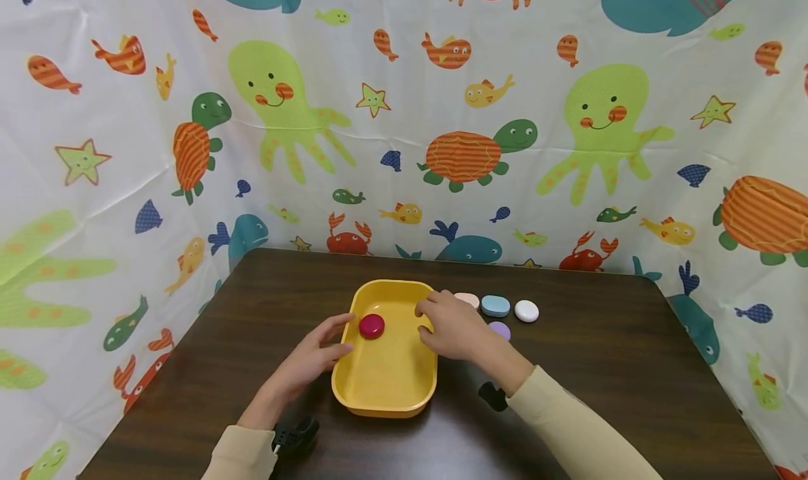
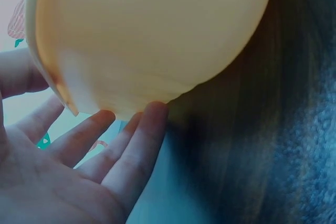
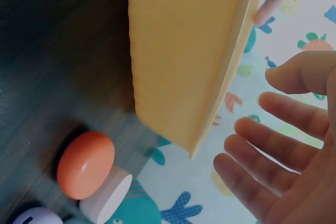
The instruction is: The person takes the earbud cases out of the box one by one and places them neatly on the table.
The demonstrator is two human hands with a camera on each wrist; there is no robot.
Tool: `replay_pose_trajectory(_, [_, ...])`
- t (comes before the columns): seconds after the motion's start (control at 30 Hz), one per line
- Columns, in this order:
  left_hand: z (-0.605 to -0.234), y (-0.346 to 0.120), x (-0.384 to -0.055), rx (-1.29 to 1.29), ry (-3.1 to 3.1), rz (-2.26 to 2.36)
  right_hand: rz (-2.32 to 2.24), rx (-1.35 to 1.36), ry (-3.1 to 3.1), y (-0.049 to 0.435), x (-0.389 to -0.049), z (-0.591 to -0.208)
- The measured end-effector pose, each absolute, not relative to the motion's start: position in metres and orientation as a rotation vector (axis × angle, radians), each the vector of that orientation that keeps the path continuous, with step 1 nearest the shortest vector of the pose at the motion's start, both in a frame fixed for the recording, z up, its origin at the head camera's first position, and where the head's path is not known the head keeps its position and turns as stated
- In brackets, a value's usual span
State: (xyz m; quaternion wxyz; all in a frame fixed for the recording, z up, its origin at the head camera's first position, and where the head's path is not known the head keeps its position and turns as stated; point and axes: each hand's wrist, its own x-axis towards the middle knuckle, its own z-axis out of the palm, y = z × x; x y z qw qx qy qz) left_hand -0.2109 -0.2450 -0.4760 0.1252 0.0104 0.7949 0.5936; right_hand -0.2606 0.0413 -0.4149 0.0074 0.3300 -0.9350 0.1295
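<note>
A yellow tray (image 1: 386, 389) with rounded corners stands on the dark table. Along its left side my left hand (image 1: 315, 354) holds the rim. The left wrist view shows the thumb passing behind the rim and several fingertips against the outer wall. Inside the tray, near that hand, lies a glossy dark-red round piece (image 1: 372, 326). My right hand (image 1: 456, 328) is over the tray's right rim, fingers loosely bent and apart, with nothing between them. In the right wrist view this hand (image 3: 283, 145) is clear of the tray wall (image 3: 184, 45).
Right of the tray lie small smooth pieces: pale pink (image 1: 468, 300), blue (image 1: 495, 306), white (image 1: 527, 311) and lilac (image 1: 500, 330). An orange-red oval piece (image 3: 86, 165) shows in the right wrist view. A sea-animal-patterned curtain (image 1: 404, 115) hangs behind the table (image 1: 600, 382).
</note>
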Motion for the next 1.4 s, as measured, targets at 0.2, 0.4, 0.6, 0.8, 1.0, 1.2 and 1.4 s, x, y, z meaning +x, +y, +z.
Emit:
replay_pose_trajectory(0.2, [-0.476, -0.245, -0.211, 0.042, 2.309, 1.73, 0.357, 1.074, -2.939, 0.031, -0.262, -0.413])
replay_pose_trajectory(0.4, [-0.476, -0.246, -0.211, 0.048, 2.313, 1.728, 0.354, 1.118, -2.937, 0.021, -0.264, -0.412])
replay_pose_trajectory(0.6, [-0.477, -0.246, -0.21, 0.034, 2.318, 1.718, 0.336, 1.165, -2.919, 0.012, -0.265, -0.412])
replay_pose_trajectory(0.8, [-0.476, -0.245, -0.21, 0.001, 2.329, 1.713, 0.312, 1.202, -2.902, 0.004, -0.266, -0.412])
replay_pose_trajectory(1.0, [-0.476, -0.245, -0.211, 0.004, 2.315, 1.727, 0.3, 1.246, -2.889, -0.003, -0.27, -0.414])
replay_pose_trajectory(1.2, [-0.474, -0.245, -0.21, 0.02, 2.298, 1.744, 0.3, 1.241, -2.922, -0.009, -0.276, -0.417])
replay_pose_trajectory(1.4, [-0.472, -0.246, -0.207, 0.026, 2.281, 1.76, 0.293, 1.267, -2.943, -0.015, -0.281, -0.419])
